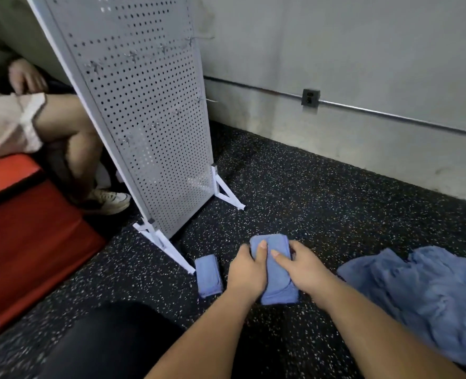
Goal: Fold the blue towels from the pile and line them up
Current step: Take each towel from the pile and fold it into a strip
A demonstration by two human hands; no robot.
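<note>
A folded blue towel [277,280] lies on the dark speckled floor in front of me. My left hand [249,270] grips its left side with the thumb on top. My right hand [300,265] holds its right side, thumb laid across the top. To the left, a smaller folded blue towel [208,274] lies flat on the floor, apart from my hands. At the right sits the pile of unfolded blue towels [428,299], crumpled and spread out.
A white perforated panel [144,110] stands on white feet [168,248] just beyond the folded towels. Behind it, a seated person's legs [70,138] and shoe, beside a red padded bench [21,228]. A grey wall with a conduit [390,113] runs along the back.
</note>
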